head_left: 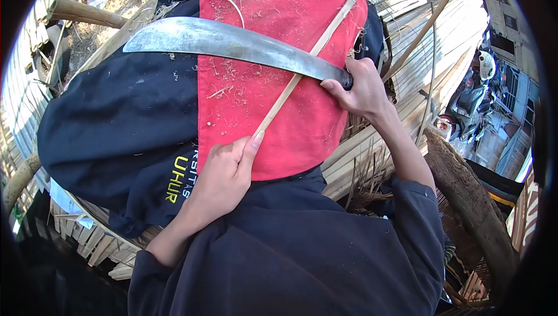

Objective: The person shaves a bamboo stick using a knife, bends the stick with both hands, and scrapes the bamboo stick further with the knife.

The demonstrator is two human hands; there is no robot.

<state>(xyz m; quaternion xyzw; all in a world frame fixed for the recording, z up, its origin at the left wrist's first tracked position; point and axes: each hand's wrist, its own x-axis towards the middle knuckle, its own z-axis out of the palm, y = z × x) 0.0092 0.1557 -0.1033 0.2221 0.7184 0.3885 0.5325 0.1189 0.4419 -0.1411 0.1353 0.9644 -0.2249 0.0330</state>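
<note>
My left hand (228,170) is closed round the near end of a thin bamboo strip (283,96), thumb along its top. The strip slants up and to the right over a red cloth (273,147) on my lap. In my right hand (363,88) is the dark handle of a machete (232,43). Its broad, curved blade points left and lies across the strip near the strip's middle. Curled bamboo shavings (224,83) are scattered over the cloth, mostly left of the strip.
Split bamboo slats (401,43) spread at the right and behind the cloth. A thick rough log (471,200) lies at the lower right. A bamboo pole (87,12) juts in at upper left. Farther right stands a parked motorbike (465,104) with a white helmet (486,65).
</note>
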